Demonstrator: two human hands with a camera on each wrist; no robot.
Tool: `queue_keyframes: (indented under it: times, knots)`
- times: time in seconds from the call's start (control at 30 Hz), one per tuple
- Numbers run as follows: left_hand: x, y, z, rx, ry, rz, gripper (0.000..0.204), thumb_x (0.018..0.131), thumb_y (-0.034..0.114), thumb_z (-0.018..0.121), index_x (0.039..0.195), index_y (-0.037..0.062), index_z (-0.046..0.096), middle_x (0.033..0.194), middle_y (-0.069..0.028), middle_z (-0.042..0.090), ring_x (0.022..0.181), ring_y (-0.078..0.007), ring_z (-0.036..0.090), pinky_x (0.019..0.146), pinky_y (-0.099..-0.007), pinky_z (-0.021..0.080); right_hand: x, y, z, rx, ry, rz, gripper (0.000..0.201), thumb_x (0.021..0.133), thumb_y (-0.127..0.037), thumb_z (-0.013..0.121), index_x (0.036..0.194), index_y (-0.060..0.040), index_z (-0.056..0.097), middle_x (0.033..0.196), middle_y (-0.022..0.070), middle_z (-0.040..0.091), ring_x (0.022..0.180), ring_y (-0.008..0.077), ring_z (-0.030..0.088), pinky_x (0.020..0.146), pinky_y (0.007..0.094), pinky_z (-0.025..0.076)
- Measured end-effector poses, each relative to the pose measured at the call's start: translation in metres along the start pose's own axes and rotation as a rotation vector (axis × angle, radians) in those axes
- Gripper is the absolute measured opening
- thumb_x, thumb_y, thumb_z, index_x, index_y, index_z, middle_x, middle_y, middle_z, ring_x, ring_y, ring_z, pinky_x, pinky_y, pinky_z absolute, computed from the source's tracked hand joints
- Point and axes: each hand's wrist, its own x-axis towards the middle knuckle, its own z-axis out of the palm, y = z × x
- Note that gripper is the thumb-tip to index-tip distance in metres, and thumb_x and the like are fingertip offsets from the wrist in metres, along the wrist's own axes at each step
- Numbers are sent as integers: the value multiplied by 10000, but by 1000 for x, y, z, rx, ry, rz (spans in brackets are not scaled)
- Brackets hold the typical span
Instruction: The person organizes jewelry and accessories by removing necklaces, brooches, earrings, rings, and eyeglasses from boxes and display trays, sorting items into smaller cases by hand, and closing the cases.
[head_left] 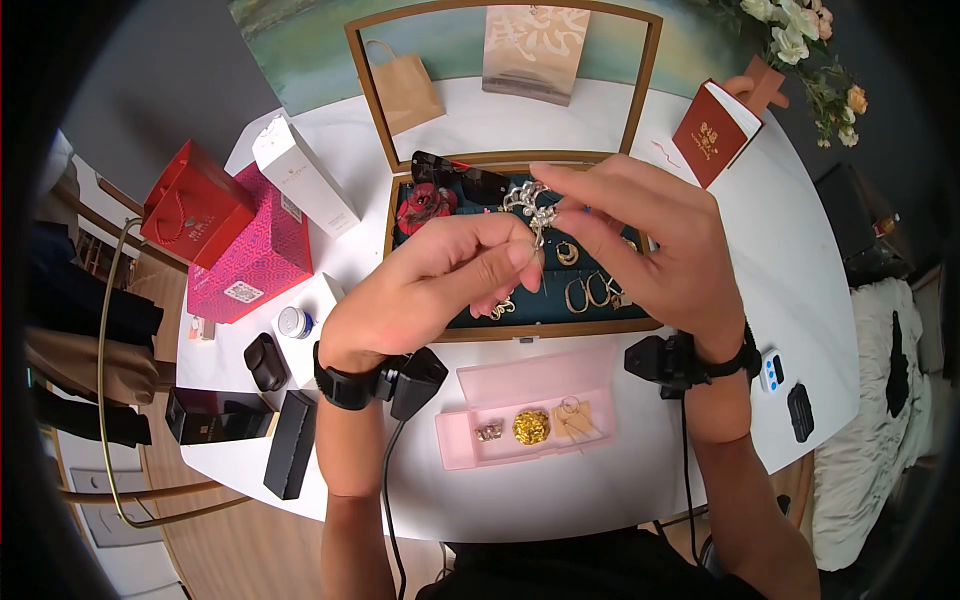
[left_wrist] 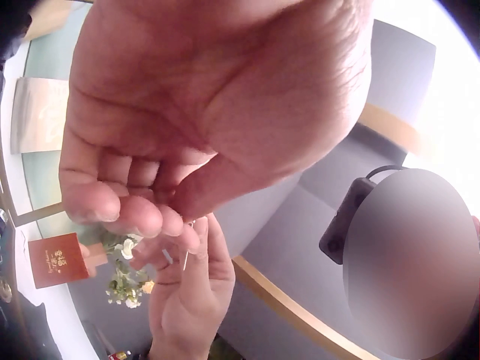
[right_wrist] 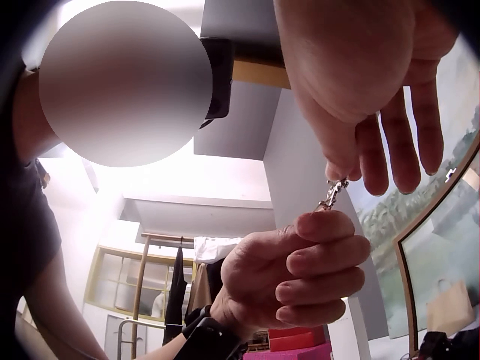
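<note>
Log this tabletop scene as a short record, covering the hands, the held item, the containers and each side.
Left hand: pinches the lower end of the ornament
Right hand: pinches its upper part
Held item: silvery ornament, raised over the display case
Display case: lid up, jewellery inside
Pink box: open, gold-coloured piece inside
Left side: red bag, tall white box
Right side: red booklet
</note>
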Motion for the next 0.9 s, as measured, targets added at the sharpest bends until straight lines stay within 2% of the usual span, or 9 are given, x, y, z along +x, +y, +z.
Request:
queue_keyframes:
  times: [0.17, 0.23, 0.33, 0.43, 0.57, 0.63, 0.77, 0.83, 0.9]
  knots:
    - [1, -3, -5, -22, 30, 33, 305, 1062, 249, 493, 887, 16, 583, 798, 8, 521, 684, -76, 482, 629, -227, 407, 1, -3, -3, 14, 70, -8, 285, 810, -45, 740, 1091, -78, 708, 820, 60, 646, 681, 218, 621, 572, 309, 491]
    - [0, -5, -6, -95, 62, 59, 273, 1066, 241, 483, 942, 27, 601, 828, 33, 552, 674, -47, 467, 624, -215, 406, 1, -2, -5, -6, -6, -180, 279, 751, 36, 765, 1015, -50, 732, 874, 69, 691, 694, 180, 648, 584, 274, 511]
    - [1, -5, -6, -111, 67, 64, 269, 1065, 237, 486, 938, 29, 599, 826, 34, 547, 679, -45, 474, 628, -214, 413, -2, -6, 1, -87, -36, -202, 267, 725, 22, 790, 971, -62, 729, 887, 61, 694, 689, 206, 656, 564, 286, 514]
    - [2, -7, -2, -133, 77, 78, 257, 1066, 224, 482, 936, 34, 597, 826, 36, 544, 678, -46, 474, 630, -214, 412, -3, -2, 6, -131, -70, -288, 266, 723, -7, 804, 971, -73, 733, 890, 55, 693, 681, 208, 657, 555, 288, 513]
    - [3, -7, 0, -126, 85, 68, 244, 1064, 212, 478, 935, 43, 597, 828, 46, 541, 685, -38, 463, 631, -207, 405, -3, -1, 8, -117, -51, -303, 232, 736, -22, 801, 952, -75, 737, 877, 55, 688, 678, 202, 654, 556, 287, 511]
    - [2, -8, -1, -39, 77, 66, 237, 1063, 213, 478, 945, 50, 602, 835, 57, 539, 698, -28, 444, 629, -199, 395, -3, 0, 10, 10, 13, -239, 172, 772, -91, 778, 924, -99, 699, 843, 16, 635, 676, 192, 633, 575, 267, 508]
    - [2, -8, 3, -2, 54, 92, 236, 1062, 222, 483, 962, 50, 610, 848, 69, 541, 708, -22, 425, 629, -191, 382, -1, -4, 8, 70, 68, -149, 161, 787, -72, 780, 933, -81, 713, 843, 42, 636, 680, 173, 630, 584, 262, 507]
    - [2, -5, 6, 36, 85, 28, 231, 1062, 224, 487, 995, 45, 618, 870, 67, 551, 728, -25, 431, 643, -191, 381, 1, -4, 8, 102, 125, -33, 179, 783, -61, 789, 948, -76, 724, 834, 40, 633, 664, 135, 606, 568, 248, 487]
    - [3, -6, 10, 38, 96, 48, 230, 1061, 226, 494, 1031, 42, 628, 885, 48, 567, 733, -37, 457, 653, -199, 398, 2, -5, 8, 73, 145, 4, 189, 770, -27, 796, 942, -63, 725, 852, 39, 632, 668, 109, 596, 565, 229, 473]
